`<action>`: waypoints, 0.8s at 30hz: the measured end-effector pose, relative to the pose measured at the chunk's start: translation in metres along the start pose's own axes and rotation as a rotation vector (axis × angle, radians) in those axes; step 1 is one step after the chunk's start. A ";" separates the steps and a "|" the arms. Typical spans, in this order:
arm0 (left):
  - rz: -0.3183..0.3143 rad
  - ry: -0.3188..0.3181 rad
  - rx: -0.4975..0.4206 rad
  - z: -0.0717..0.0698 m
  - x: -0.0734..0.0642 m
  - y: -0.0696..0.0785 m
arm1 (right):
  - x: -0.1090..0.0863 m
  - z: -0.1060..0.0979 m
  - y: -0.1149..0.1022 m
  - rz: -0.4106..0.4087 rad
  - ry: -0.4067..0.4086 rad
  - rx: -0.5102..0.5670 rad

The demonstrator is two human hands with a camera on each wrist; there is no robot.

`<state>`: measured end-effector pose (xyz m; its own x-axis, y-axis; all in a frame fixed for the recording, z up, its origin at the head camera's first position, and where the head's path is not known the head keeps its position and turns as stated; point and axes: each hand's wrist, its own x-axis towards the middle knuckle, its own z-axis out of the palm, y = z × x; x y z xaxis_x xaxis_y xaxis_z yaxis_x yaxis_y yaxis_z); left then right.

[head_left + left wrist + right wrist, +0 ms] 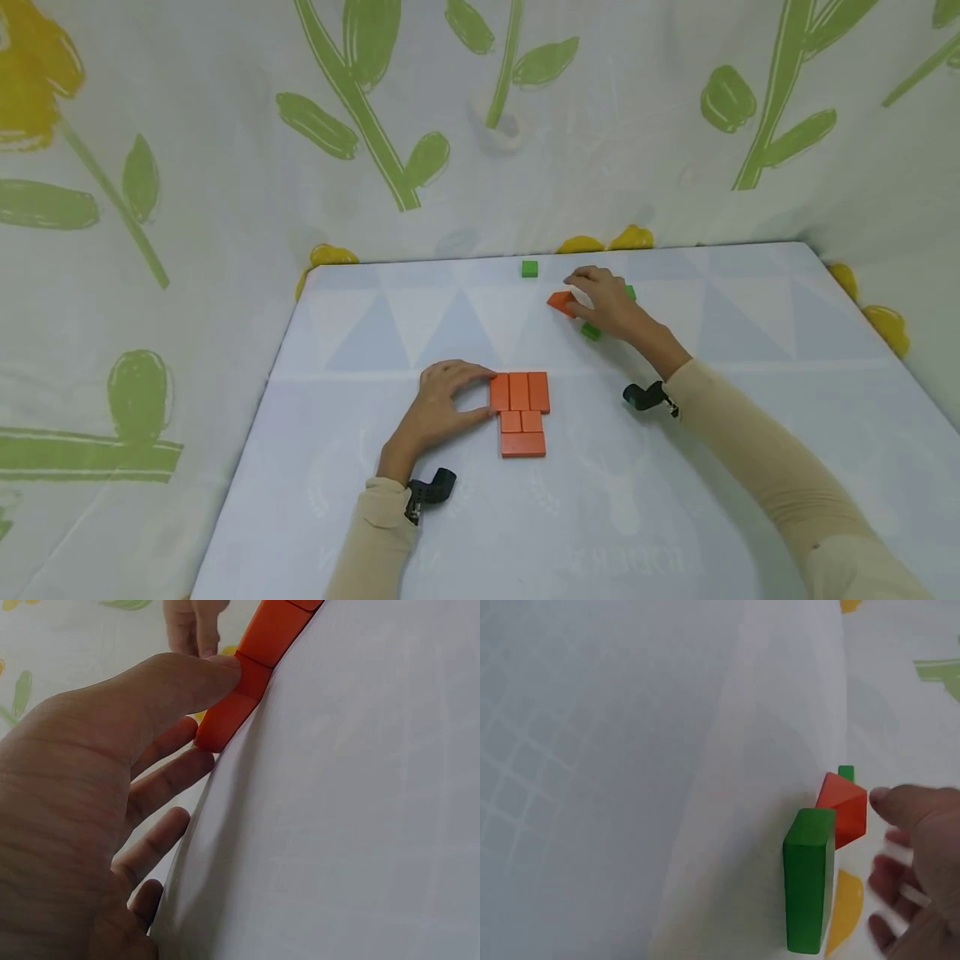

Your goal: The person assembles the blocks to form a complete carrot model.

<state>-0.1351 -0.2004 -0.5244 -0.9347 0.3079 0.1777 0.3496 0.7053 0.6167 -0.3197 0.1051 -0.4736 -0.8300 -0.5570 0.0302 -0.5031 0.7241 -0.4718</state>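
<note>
Several orange rectangular blocks [518, 392] lie fitted together flat on the table, three upright ones above smaller ones and a wide one. My left hand [435, 408] pinches the upper-left block at its two ends; in the left wrist view the thumb presses one orange block [229, 716] and fingertips meet its far end. Farther back, my right hand [613, 307] reaches over an orange wedge-shaped block [558, 302]. A thin gap shows between its thumb and that wedge [851, 817] in the right wrist view, the fingers spread loosely.
Green blocks lie around the right hand: one small block [529, 268] near the back edge, another [591, 332] below the hand, and one partly hidden [630, 292] behind it. A patterned white cloth [225, 167] hangs behind the pale table [360, 542].
</note>
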 end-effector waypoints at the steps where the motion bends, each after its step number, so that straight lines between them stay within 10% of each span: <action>1: 0.000 0.001 -0.001 -0.001 0.000 0.000 | 0.001 0.000 -0.001 0.038 -0.018 -0.036; 7: -0.011 -0.014 -0.006 -0.001 0.000 0.002 | 0.010 0.005 -0.003 0.122 -0.110 -0.168; 14: -0.009 -0.013 0.001 -0.002 0.002 0.003 | 0.002 0.003 -0.013 0.006 0.010 -0.126; 24: -0.014 -0.006 0.004 -0.001 0.000 0.004 | 0.004 0.020 -0.021 0.053 0.039 -0.109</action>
<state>-0.1342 -0.1981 -0.5211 -0.9390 0.3021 0.1641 0.3368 0.7122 0.6159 -0.3077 0.0796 -0.4813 -0.8636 -0.5024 0.0432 -0.4801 0.7930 -0.3749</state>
